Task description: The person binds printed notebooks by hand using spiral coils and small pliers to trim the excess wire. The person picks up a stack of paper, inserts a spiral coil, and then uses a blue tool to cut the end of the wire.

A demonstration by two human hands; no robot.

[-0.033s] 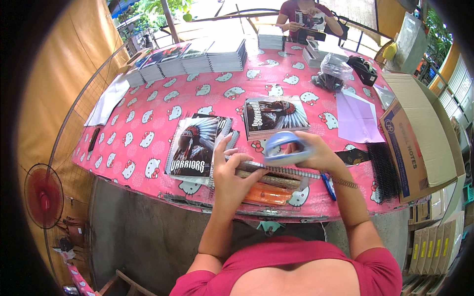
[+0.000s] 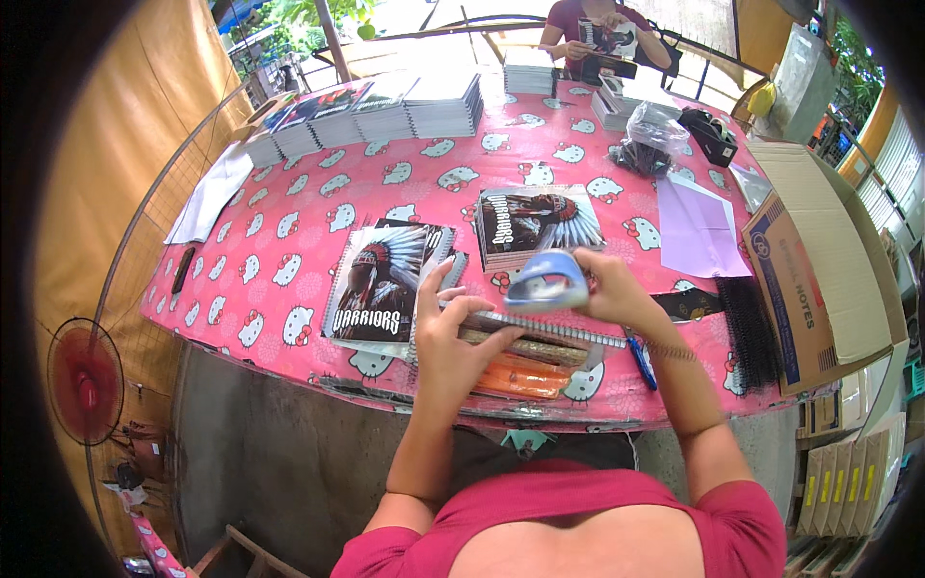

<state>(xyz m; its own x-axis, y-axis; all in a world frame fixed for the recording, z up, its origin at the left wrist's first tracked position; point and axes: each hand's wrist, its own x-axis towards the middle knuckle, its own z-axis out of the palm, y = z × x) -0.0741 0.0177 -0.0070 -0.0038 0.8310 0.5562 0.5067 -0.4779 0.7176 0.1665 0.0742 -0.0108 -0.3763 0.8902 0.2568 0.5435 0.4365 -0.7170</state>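
My left hand (image 2: 451, 332) grips a spiral notebook (image 2: 568, 332) near its left end, thumb on the near side. The notebook stands on edge with its wire spine upward; a loose end of coil (image 2: 674, 353) sticks out to the right, in front of my right forearm. Just above the spine, my right hand (image 2: 617, 289) is closed on a blue-and-white tool with a loop handle (image 2: 547, 281), slightly blurred; its exact kind I cannot make out. Below the notebook are a brownish bar (image 2: 535, 349) and an orange packet-like thing (image 2: 520, 377).
Notebooks with a feathered-headdress cover lie left (image 2: 378, 289) and ahead (image 2: 540, 223). A blue pen-like tool (image 2: 641, 363), black coils (image 2: 747, 332) and a carton (image 2: 819, 279) are at right. Notebook stacks (image 2: 438, 108) line the far edge. Another person (image 2: 605, 43) holds a notebook there.
The blue-and-white tool and my right hand have shifted slightly up and tilted. My left hand and the notebook stay in place.
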